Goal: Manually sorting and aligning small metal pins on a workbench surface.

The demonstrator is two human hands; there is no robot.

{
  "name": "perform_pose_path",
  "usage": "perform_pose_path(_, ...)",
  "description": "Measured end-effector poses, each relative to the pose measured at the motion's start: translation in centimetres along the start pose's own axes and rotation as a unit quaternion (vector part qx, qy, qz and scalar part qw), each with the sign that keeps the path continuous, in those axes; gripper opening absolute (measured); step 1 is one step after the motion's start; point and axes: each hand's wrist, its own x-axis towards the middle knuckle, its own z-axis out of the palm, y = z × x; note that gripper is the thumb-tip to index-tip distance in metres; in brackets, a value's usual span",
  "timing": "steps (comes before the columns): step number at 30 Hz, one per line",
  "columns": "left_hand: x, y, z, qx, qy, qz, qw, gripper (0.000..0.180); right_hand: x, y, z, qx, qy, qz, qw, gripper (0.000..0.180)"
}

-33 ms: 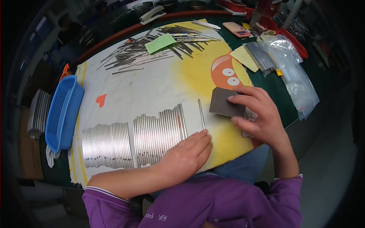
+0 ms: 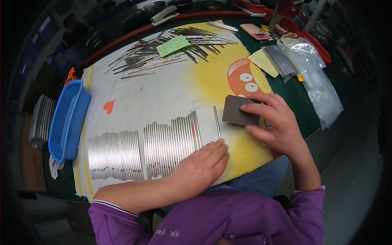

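Note:
A single thin metal rod lies on the cloth, pointing away from me. My left hand is on its near end, fingers together and pressing it down. To the right of the rod, my right hand pinches a dark grey square sheet that looks like sandpaper, thumb at its near edge and fingers on top. The sheet's left edge is close to the rod but apart from it. Left of my left hand, metal rods lie side by side in two rows, a left row and a right row.
A loose heap of rods with a green paper slip lies at the far side. A blue basket stands at the left edge. Far right are a pink calculator, bagged rods and clear plastic bags.
My right hand and the dark sheet have shifted slightly left, toward the single rod. The left hand stays in place on the rod.

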Motion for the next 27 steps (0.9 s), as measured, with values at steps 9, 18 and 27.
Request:
perform_pose_path(9,-0.1,0.1,0.4,0.008,0.007,-0.004,1.000,0.033,1.0,1.0,1.6,-0.034,-0.062,-0.038,0.997,0.033)
perform_pose_path(18,0.0,0.1,0.4,0.003,0.014,-0.006,1.000,0.032,1.5,1.5,1.6,-0.017,-0.069,-0.050,0.996,0.032)
perform_pose_path(27,0.0,0.0,0.4,-0.018,0.006,-0.011,1.000,0.032,2.0,1.3,1.7,-0.020,-0.054,-0.079,0.995,0.031)
